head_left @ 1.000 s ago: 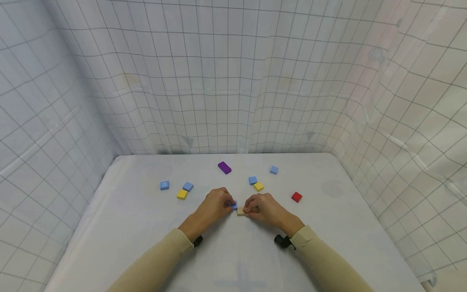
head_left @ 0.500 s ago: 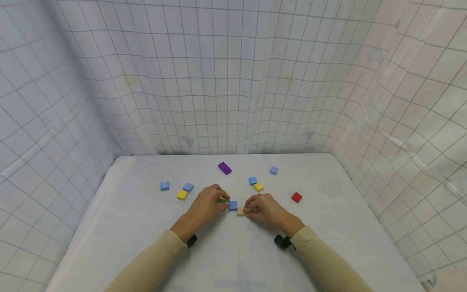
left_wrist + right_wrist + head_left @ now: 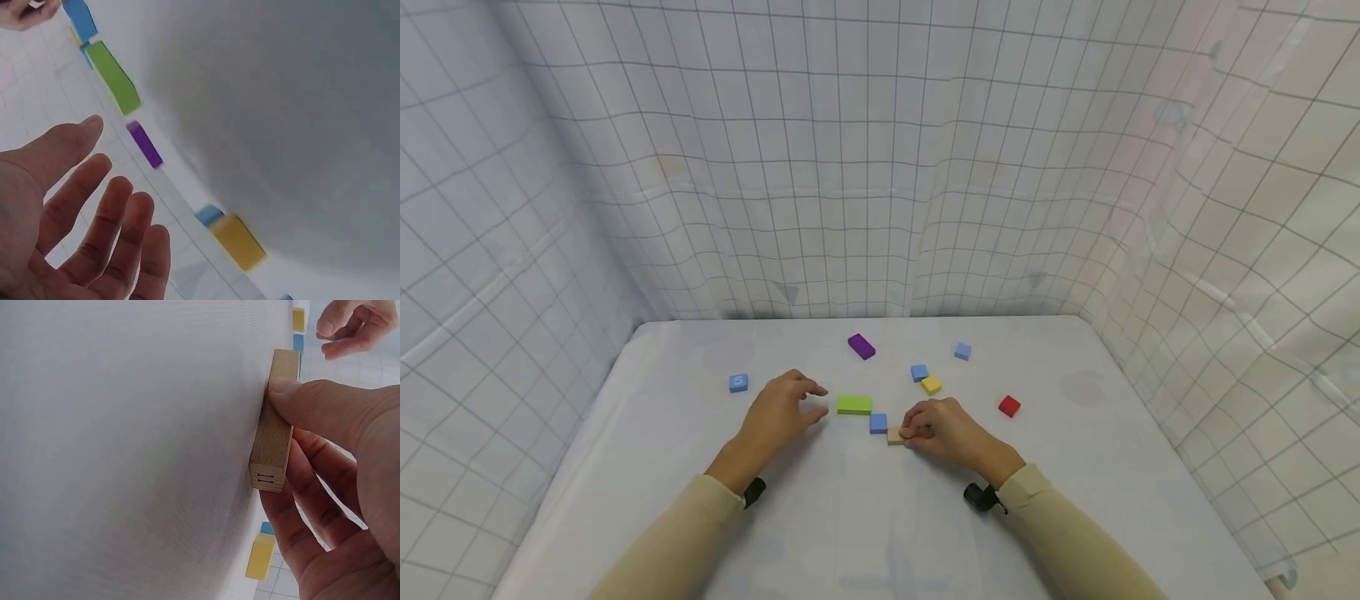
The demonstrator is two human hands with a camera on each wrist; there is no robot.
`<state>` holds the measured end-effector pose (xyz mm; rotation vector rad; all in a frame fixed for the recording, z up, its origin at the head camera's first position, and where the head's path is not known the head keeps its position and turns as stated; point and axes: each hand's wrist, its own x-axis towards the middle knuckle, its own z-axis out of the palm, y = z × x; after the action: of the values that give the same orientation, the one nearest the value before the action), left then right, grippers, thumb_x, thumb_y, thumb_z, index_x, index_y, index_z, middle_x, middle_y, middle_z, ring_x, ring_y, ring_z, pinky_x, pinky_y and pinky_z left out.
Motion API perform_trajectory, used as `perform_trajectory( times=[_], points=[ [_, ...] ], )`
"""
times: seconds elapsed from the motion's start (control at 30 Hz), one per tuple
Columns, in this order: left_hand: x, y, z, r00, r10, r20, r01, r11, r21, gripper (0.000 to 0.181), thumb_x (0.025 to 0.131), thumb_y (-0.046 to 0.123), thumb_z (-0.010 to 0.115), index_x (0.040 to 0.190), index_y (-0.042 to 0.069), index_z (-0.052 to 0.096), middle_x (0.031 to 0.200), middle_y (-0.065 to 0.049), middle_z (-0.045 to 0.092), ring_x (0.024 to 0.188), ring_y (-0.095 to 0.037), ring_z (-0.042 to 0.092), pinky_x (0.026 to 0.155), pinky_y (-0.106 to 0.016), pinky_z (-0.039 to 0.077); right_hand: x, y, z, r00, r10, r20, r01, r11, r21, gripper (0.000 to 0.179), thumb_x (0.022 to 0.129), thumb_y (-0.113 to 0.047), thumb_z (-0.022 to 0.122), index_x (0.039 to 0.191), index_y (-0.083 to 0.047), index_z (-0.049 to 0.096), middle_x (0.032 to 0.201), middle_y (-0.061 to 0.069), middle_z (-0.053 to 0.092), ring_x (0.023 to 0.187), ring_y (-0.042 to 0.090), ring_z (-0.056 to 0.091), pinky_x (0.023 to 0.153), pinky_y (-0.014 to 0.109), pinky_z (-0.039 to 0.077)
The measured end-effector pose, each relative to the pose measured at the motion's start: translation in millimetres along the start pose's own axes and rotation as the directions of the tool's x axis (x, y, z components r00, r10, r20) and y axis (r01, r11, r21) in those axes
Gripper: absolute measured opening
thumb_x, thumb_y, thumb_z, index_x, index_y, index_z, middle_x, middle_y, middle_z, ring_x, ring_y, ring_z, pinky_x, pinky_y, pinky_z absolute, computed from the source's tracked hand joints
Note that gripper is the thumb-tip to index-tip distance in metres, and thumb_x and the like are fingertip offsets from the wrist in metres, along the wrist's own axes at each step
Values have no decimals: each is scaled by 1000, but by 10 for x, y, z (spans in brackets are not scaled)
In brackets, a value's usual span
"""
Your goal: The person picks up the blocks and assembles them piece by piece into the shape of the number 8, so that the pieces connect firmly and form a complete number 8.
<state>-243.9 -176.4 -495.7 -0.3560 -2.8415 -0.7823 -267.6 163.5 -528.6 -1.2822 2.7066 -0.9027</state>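
The green block (image 3: 854,406) lies just right of the spread left hand (image 3: 775,412), long axis left-to-right; the right hand (image 3: 946,432) pinches a wooden block (image 3: 272,437).

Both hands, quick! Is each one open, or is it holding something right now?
Left hand: open, holding nothing.
Right hand: closed, its grip on the wooden block.

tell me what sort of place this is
Probably a small screened-off work booth, though I can't see what lies beyond it. Grid-patterned sheeting hangs at the back and both sides, a white-covered table stands within it, and small coloured blocks lie scattered on top.
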Motion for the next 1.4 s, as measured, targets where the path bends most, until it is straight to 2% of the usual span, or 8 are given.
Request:
perform_trajectory(
  times=[0.3,0.47,0.73,1.07,1.4],
  points=[
    [-50,-388,-196,999,-32,-16,32,999,0,26,97,11,94,122,4,89,121,-18,80,108,-35,77,98,-57,67,4,2,-3,1000,20,4,-20,1000,9,7,101,-9,93,106,-12,94,117,2,87,106,14,80,94,25,68],
    [-60,-513,-268,999,-49,0,49,999,-4,24,95,10,95,117,2,89,117,-21,79,104,-38,76,94,-58,66,2,3,-2,1000,26,0,-26,1000,11,6,100,-9,93,106,-12,94,117,1,87,106,13,80,93,25,68],
    [-60,-591,-278,998,-56,24,57,997,-48,20,94,5,95,112,0,89,111,-22,78,104,-41,81,92,-56,69,-6,10,12,999,36,0,-36,999,15,7,100,-9,93,106,-12,94,117,1,87,106,13,80,94,24,68],
    [-47,-602,-283,998,-56,31,58,997,-42,15,95,3,93,110,-1,89,115,-22,79,105,-41,81,94,-58,69,-3,0,11,999,44,0,-44,999,13,8,100,-8,94,106,-11,94,119,3,87,109,15,81,96,26,69],
    [-18,-617,-245,999,-28,41,30,998,-47,7,96,4,93,103,2,91,117,-21,81,104,-40,80,94,-58,69,-2,13,17,999,38,-3,-38,999,8,6,101,-9,93,106,-12,94,119,2,87,108,15,81,95,26,69]
  ],
)
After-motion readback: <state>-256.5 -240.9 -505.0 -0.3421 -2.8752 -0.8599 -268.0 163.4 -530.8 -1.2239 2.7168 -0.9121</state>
